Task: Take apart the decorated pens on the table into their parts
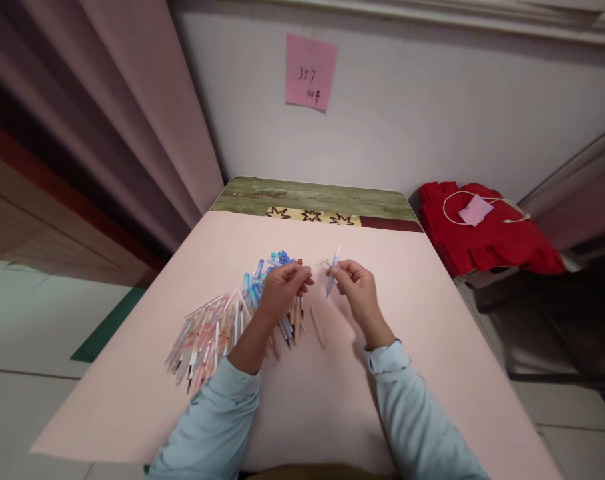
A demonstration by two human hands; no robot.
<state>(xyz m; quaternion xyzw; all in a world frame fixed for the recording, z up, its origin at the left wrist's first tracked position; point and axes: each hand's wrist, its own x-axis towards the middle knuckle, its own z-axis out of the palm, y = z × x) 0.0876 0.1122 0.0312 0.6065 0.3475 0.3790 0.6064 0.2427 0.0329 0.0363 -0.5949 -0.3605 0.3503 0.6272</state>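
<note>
My right hand (pixel 358 288) pinches a slim pale blue pen (pixel 332 275) between thumb and fingers, white end up and dark tip down. To its left, my left hand (pixel 284 288) is raised with thumb and fingertips drawn together; what they hold, if anything, is too small to make out. Blue and turquoise pen parts (pixel 253 287) lie beside and partly behind the left hand. Small blue pieces (pixel 281 256) lie just beyond it. Tan and dark pen parts (pixel 296 327) show below that hand, with a single tan barrel (pixel 318 327) lying apart.
A large pile of clear, white and pinkish pen parts (pixel 207 337) spreads over the left of the pale-covered table (pixel 432 387). Tiny thin pieces (pixel 323 263) lie beyond the hands. A red cloth stack (pixel 487 240) with a white cable stands off the table's right edge.
</note>
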